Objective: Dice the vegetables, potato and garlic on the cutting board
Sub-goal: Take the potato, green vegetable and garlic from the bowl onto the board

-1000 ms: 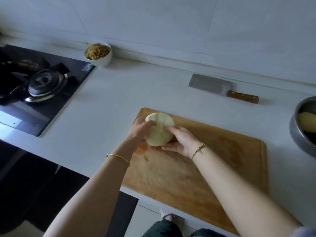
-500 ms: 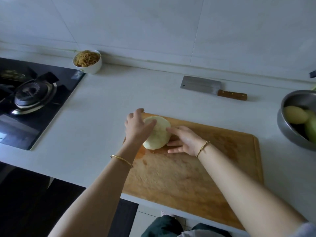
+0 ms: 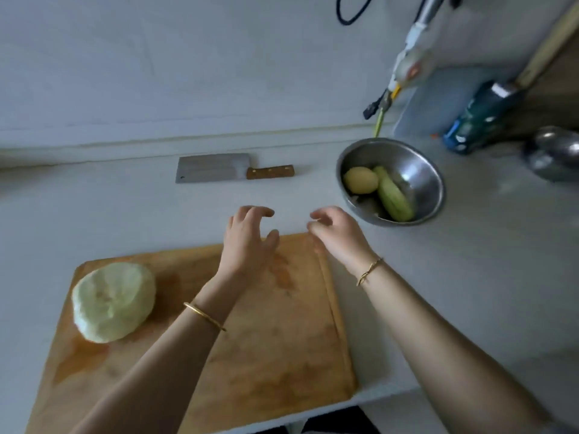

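Observation:
A pale green cabbage piece (image 3: 113, 301) lies on the left part of the wooden cutting board (image 3: 275, 349). My left hand (image 3: 247, 242) hovers over the board's far edge, fingers loosely curled, holding nothing. My right hand (image 3: 336, 234) hangs just past the board's far right corner, also empty with relaxed fingers. A cleaver (image 3: 233, 171) with a wooden handle lies on the counter beyond both hands. To the right, a steel bowl (image 3: 419, 170) holds a peeled potato (image 3: 360, 180) and a light green squash (image 3: 393, 195).
A blue bottle (image 3: 482, 119) and a second steel vessel (image 3: 554, 155) stand at the far right. A cable and a hanging tool (image 3: 407, 62) dangle from the wall above the bowl. The white counter (image 3: 94, 208) runs left of the cleaver.
Both hands have let go of the cabbage piece and moved right toward the bowl. The view has swung right, so the stove and the noodle bowl are out of sight.

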`<state>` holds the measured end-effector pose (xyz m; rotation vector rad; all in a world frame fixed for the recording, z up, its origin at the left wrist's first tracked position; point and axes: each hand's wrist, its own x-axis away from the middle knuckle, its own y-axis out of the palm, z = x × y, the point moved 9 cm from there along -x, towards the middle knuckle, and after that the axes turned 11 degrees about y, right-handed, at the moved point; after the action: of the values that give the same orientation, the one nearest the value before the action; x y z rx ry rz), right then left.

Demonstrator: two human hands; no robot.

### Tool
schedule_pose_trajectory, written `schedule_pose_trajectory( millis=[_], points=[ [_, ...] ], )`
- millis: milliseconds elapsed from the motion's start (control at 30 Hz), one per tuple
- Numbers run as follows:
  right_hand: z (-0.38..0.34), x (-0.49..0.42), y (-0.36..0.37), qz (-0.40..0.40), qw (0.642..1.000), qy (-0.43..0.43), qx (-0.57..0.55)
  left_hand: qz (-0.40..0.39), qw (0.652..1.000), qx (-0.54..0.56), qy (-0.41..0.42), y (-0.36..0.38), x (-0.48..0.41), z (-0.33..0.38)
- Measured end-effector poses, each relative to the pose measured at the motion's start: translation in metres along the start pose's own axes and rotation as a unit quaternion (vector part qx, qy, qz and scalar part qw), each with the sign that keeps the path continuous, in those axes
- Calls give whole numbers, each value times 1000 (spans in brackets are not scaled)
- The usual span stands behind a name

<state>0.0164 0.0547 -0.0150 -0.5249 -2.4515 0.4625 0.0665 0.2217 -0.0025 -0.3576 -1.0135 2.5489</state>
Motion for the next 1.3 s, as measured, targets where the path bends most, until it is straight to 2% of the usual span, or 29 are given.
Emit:
schedule_pose_trajectory(
  millis=[33,67,133,200,267,367,467,667,733,767,867,1000,1067,1133,1233,1300],
  points=[
    [-3,-8,-29,65,992,-49,92,-19,1000,9,11,19,-9,13],
    [-3,-15,-53,124,970,-84,191,-36,999,16,19,37,-16,26],
    [5,-31,-87,199,905,-107,361,-61,998,26,22,69,-28,49],
    [24,-45,-101,197,856,-88,469,-79,996,26,14,95,-39,66],
    [41,-57,-104,184,838,-104,503,-90,996,19,3,114,-50,76],
    [38,-57,-102,213,845,-212,442,-83,996,9,-8,126,-63,82],
    [33,-43,-85,201,845,-283,407,-50,999,0,-20,125,-70,84],
    [49,-49,-69,54,868,-304,388,-15,999,-20,-38,125,-80,78],
    [41,-64,-87,19,906,-268,327,-10,999,-31,-35,128,-83,78],
    [36,-74,-101,39,920,-248,302,-9,999,-37,-31,129,-85,79],
    [31,-112,-131,103,918,-161,348,-15,999,-45,-24,137,-95,83],
    [56,-143,-114,23,920,-15,390,-64,987,-145,5,155,-117,90],
    [65,-146,-104,16,914,3,405,-107,972,-210,27,167,-127,91],
    [68,-149,-104,44,910,0,413,-159,947,-275,50,181,-137,89],
    [68,-153,-111,39,920,-12,390,-216,902,-365,81,199,-147,84],
    [63,-153,-118,10,935,-25,354,-223,884,-400,91,206,-151,81]
  ],
)
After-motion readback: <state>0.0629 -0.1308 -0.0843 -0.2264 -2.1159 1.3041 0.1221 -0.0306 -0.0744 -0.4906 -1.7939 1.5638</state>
